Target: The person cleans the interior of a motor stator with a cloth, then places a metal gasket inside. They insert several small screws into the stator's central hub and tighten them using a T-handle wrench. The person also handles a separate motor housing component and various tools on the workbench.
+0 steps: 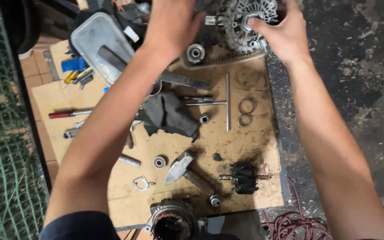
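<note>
Your left hand [172,26] and right hand [281,33] clamp a grey finned metal alternator housing [245,20] between spread fingers, likely steadying it from both sides. It sits between your palms, above a shallow clear plastic tray [221,60]. The frame's top edge cuts off the housing and your fingertips.

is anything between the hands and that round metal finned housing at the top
Nothing visible does. The left hand and right hand both already touch the round grey metal finned housing, one on each side, above the clear plastic tray.
</note>
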